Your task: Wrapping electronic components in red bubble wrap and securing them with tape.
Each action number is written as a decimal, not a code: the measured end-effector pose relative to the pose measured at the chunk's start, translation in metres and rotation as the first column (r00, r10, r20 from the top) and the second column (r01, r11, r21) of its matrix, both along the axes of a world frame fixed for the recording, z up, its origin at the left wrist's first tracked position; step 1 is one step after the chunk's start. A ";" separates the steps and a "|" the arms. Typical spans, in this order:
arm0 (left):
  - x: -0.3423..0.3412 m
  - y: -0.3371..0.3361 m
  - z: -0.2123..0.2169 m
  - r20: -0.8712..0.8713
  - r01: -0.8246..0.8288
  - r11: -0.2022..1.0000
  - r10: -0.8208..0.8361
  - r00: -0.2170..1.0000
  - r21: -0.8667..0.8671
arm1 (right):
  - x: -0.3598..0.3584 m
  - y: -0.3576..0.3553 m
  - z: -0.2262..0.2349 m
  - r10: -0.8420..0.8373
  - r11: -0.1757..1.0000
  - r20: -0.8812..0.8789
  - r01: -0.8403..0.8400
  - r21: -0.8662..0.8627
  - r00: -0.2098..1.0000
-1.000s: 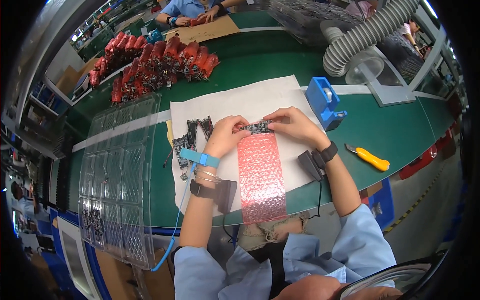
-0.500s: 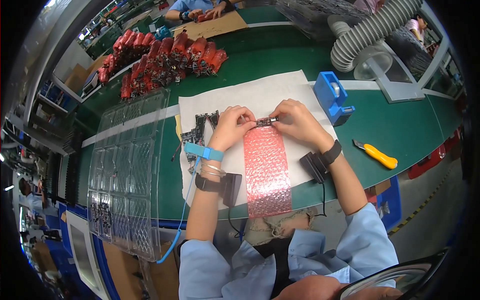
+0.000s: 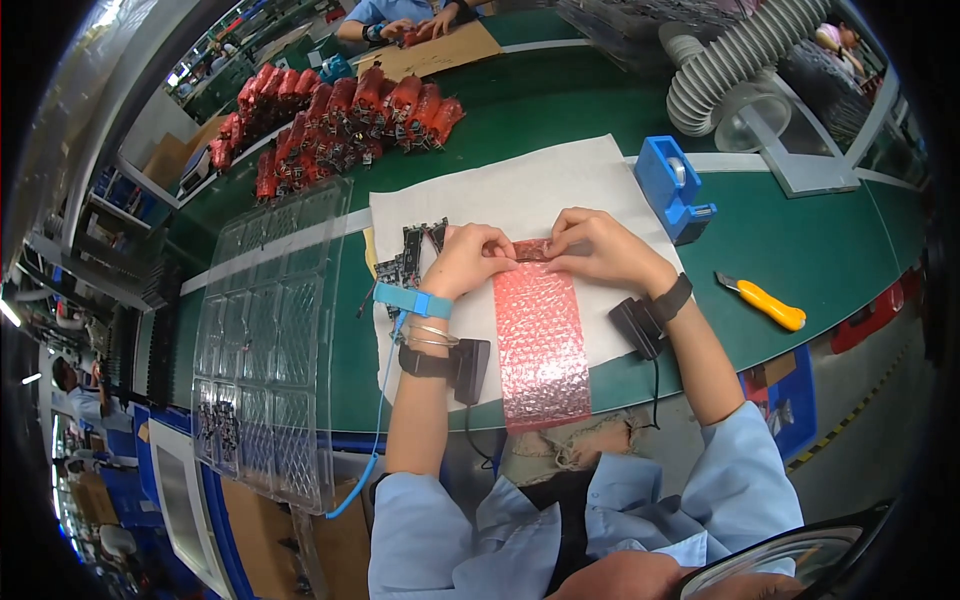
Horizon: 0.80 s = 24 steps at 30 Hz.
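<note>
A long strip of red bubble wrap (image 3: 543,340) lies down the white sheet (image 3: 600,165) and reaches over the table's near edge. Its far end is folded over a small circuit board, which shows only as a dark shape beneath the film. My left hand (image 3: 466,260) pinches the left end of this fold, thumb and fingers closed. At the right end, my right hand (image 3: 608,250) pinches the fold the same way. Several bare circuit boards (image 3: 412,250) lie beside my left hand, partly hidden by it.
To the left stands a clear plastic tray (image 3: 265,350) with some boards in one compartment. Red-wrapped bundles (image 3: 385,105) are piled at the far left. A blue tape dispenser (image 3: 670,190) and a yellow utility knife (image 3: 770,304) are on the right. A co-worker's hands (image 3: 425,28) work beyond.
The far end of the bubble wrap has been folded over the circuit board, which lay bare between my fingers before. Both hands stay at its two ends.
</note>
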<state>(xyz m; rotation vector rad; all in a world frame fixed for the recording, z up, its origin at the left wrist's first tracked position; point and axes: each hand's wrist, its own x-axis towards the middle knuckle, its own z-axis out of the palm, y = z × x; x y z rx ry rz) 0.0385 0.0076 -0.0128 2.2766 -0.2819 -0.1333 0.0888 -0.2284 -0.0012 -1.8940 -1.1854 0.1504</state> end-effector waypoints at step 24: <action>-0.009 0.003 0.004 0.171 -0.044 0.974 0.006 0.985 0.223 | 0.000 -0.002 -0.005 -0.190 0.974 -0.083 0.178 -0.138 0.978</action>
